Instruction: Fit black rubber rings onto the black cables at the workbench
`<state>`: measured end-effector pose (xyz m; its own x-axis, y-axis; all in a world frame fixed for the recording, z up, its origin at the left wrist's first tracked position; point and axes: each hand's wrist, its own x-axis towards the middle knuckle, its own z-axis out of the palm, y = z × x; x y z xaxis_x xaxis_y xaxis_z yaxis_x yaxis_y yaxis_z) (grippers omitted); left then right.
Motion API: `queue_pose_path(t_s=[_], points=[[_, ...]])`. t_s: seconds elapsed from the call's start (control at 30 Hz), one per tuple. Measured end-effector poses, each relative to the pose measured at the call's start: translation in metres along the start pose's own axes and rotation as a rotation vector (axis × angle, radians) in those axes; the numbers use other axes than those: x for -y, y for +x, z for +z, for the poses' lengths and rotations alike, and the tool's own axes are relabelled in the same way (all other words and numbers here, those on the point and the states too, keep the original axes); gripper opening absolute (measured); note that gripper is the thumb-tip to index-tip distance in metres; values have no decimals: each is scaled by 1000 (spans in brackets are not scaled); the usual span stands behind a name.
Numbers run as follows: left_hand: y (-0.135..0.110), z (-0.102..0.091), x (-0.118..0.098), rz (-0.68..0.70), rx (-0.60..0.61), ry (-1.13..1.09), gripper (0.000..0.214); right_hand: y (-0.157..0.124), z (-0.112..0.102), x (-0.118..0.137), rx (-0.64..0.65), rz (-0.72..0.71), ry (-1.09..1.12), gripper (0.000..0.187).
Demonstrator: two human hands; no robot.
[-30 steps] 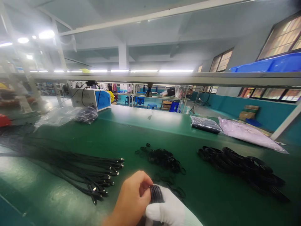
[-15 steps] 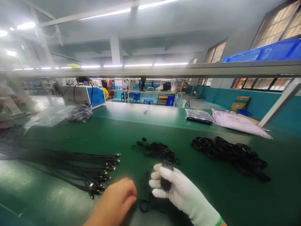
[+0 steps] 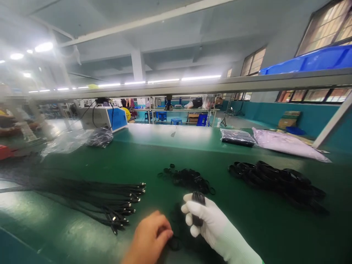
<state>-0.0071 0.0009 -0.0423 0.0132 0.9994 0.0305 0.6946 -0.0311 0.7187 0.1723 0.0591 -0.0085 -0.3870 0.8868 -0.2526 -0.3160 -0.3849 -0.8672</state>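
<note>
My right hand (image 3: 206, 220), in a white glove, is closed round a small coiled black cable bundle (image 3: 198, 208) held upright above the green table (image 3: 165, 157). My bare left hand (image 3: 150, 238) rests low on the table just left of it, fingers curled and pinching a black rubber band (image 3: 175, 242). More loose black bands (image 3: 189, 179) lie in a heap just beyond both hands. A fan of straight black cables with metal plugs (image 3: 110, 201) lies to the left of my left hand.
A pile of coiled black cables (image 3: 277, 181) lies at the right. Plastic bags (image 3: 286, 143) and a dark packet (image 3: 237, 137) sit further back right. A grey and blue machine (image 3: 103, 118) and crumpled plastic (image 3: 71, 141) stand at the back left. Another person's arm (image 3: 11, 123) shows at far left.
My hands have come apart: the gloved right hand keeps the coiled bundle and has risen, while the left hand dropped to the table onto the loose bands.
</note>
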Motion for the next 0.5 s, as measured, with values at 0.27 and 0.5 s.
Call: queue_pose_path(t_s=[0.27,0.5], points=[[5,-9,-5,-105,109,-375,10,-1,7,2,-83,-14,-46,48],[-7,12,-11,-64,67,55,14,-1,8,3,-64,-20,-94,47]])
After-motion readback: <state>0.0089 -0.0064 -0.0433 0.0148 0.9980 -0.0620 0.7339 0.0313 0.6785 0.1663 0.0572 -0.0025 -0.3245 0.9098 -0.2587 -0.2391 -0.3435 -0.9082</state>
